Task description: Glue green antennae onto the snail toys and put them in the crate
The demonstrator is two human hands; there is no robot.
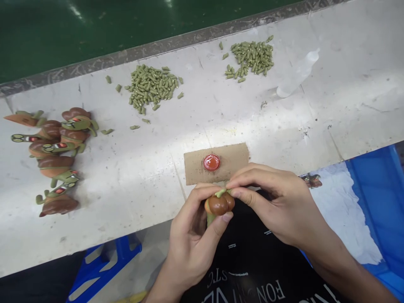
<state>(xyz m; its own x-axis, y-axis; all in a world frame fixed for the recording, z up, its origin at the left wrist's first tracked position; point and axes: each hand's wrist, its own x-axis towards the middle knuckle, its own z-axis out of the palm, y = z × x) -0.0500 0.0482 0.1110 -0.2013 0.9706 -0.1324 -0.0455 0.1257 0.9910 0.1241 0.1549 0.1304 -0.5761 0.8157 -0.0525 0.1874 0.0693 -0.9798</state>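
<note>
A turtle-like figurine (221, 204) with a glossy brown shell, an orange side and green parts is in my left hand (195, 235). The thumb presses on its front and the fingers wrap behind it. My right hand (271, 195) pinches a small green piece at the figurine's top with thumb and forefinger; the fingertips hide much of that piece. Just beyond both hands, a small round dish of red liquid (211, 162) rests on a piece of brown cardboard (194, 168).
Two heaps of small green pieces (153, 86) (252, 57) lie across the white table (142, 155). Several similar figurines (58, 166) are grouped at the left. A translucent bottle (298, 75) lies at the back right. A blue bin (375, 185) and a blue stool (116, 256) stand below the table edge.
</note>
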